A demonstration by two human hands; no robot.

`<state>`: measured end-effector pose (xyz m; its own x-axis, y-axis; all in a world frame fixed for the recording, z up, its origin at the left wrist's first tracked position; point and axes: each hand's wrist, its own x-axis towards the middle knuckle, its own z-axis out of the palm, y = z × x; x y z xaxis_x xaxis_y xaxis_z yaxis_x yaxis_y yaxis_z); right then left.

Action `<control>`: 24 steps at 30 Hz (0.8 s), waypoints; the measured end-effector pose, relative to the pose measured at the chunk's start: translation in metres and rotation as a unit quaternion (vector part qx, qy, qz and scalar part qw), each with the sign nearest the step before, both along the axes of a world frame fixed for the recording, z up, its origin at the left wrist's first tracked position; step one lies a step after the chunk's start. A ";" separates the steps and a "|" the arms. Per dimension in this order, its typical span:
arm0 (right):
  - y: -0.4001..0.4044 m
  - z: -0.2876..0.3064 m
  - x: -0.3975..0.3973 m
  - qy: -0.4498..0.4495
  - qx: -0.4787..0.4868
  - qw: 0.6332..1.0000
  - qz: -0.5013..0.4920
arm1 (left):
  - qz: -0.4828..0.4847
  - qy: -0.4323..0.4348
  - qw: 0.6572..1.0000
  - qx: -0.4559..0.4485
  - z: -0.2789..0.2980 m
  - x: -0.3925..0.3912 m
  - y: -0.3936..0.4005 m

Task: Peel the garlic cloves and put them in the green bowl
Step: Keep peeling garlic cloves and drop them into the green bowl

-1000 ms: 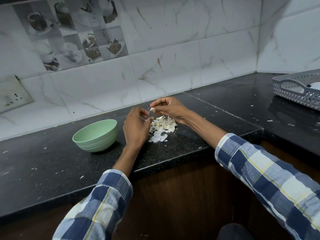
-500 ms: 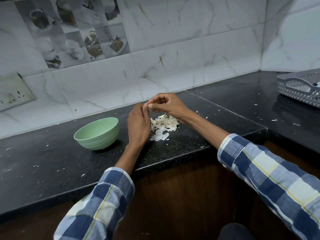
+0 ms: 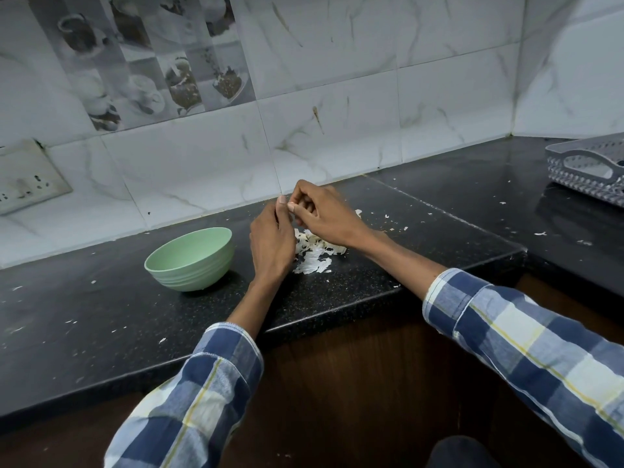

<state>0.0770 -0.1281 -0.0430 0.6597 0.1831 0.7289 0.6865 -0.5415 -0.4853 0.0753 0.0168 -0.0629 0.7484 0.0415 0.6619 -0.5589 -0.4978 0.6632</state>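
Note:
A pale green bowl (image 3: pixel 190 260) stands on the black counter (image 3: pixel 101 319), left of my hands. My left hand (image 3: pixel 270 244) and my right hand (image 3: pixel 324 214) meet fingertip to fingertip above a heap of white garlic skins (image 3: pixel 314 255). Both hands pinch a small garlic clove between thumbs and fingers; the clove itself is almost wholly hidden by the fingers. I cannot see into the bowl from here.
A grey perforated plastic basket (image 3: pixel 587 170) sits at the far right on the counter's return. Skin flakes are scattered over the counter. A wall socket (image 3: pixel 27 177) is on the tiles at left. The counter's front edge runs just under my forearms.
My hands have closed together: the right hand, which held a strip of skin apart from the left, now meets the left at the fingertips, slightly higher above the heap.

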 end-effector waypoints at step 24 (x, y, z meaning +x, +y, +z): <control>0.016 0.000 0.000 0.281 0.218 0.912 0.203 | 0.001 -0.069 0.995 -0.066 0.008 -0.002 -0.008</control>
